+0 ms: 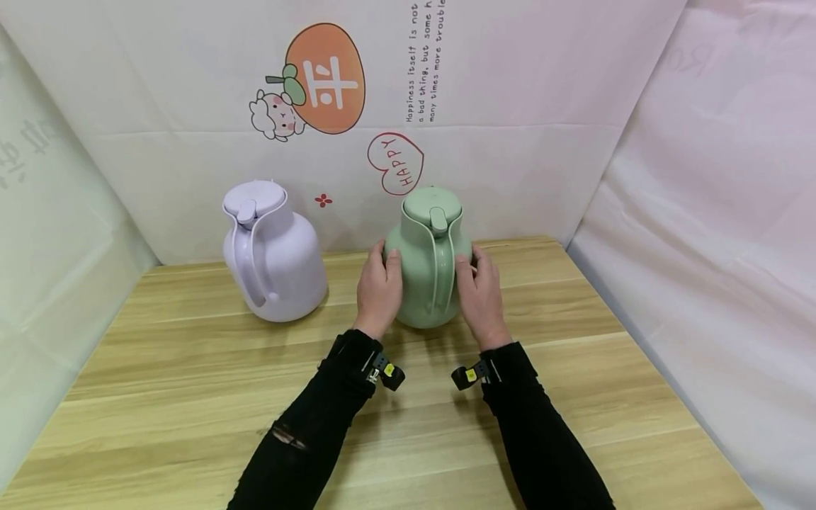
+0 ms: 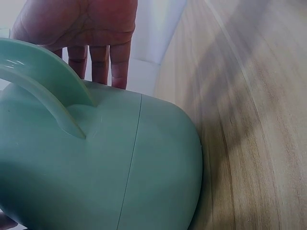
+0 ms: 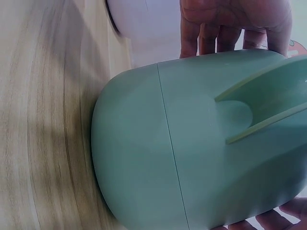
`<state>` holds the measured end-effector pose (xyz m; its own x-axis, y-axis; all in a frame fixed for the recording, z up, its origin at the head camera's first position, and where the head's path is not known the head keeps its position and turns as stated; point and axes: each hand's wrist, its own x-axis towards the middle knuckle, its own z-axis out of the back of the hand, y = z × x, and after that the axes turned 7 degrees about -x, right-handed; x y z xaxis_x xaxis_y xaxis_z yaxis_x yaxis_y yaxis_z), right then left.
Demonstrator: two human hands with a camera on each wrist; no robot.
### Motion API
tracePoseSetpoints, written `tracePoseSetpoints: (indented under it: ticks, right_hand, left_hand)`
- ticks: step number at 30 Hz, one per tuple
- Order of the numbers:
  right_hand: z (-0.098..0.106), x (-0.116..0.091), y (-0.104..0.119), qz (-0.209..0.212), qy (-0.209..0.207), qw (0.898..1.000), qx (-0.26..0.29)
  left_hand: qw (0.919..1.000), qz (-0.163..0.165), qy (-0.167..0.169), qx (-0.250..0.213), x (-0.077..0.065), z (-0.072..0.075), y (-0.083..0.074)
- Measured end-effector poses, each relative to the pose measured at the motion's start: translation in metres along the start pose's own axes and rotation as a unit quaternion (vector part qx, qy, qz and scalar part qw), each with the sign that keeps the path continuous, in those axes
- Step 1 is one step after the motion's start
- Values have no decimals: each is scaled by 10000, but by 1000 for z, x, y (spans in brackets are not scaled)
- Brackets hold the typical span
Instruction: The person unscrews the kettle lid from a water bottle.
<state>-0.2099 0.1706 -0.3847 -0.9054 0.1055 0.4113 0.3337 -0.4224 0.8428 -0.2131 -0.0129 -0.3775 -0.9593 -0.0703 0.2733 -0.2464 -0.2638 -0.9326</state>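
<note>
Jug (image 1: 416, 292), green, smooth and bulbous, is stood upright on the wood-grained table (image 1: 191, 397), at three o'clock from the lilac jug (image 1: 295, 262). Its long axis is set vertical, its looped handle (image 1: 444, 273) turned to six o'clock. Its sides are gripped by the left hand (image 1: 380, 287) at nine o'clock and the right hand (image 1: 482, 294) at three, fingers (image 3: 189, 40) slightly spread. Most fingertips are hidden behind it; its top is cut off in both wrist views.

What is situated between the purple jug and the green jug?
In the head view, the left hand, touching the green jug; between that hand and the purple jug, only bare tabletop.
</note>
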Motion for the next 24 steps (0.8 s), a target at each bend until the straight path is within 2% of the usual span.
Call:
tracePoseSetpoints:
  ticks: [4,12,24]
  right_hand:
    - [1,-2,4,-31,34,10000,34]
    - [5,-8,26,-75,179,9998,13]
    - [-1,-8,5,111,81,9999,-26]
  left_hand:
    - [10000,1,9,26,0,1,1]
    - [10000,3,-43,82,-2,2,1]
    - [9999,1,-59,150,-7,6,0]
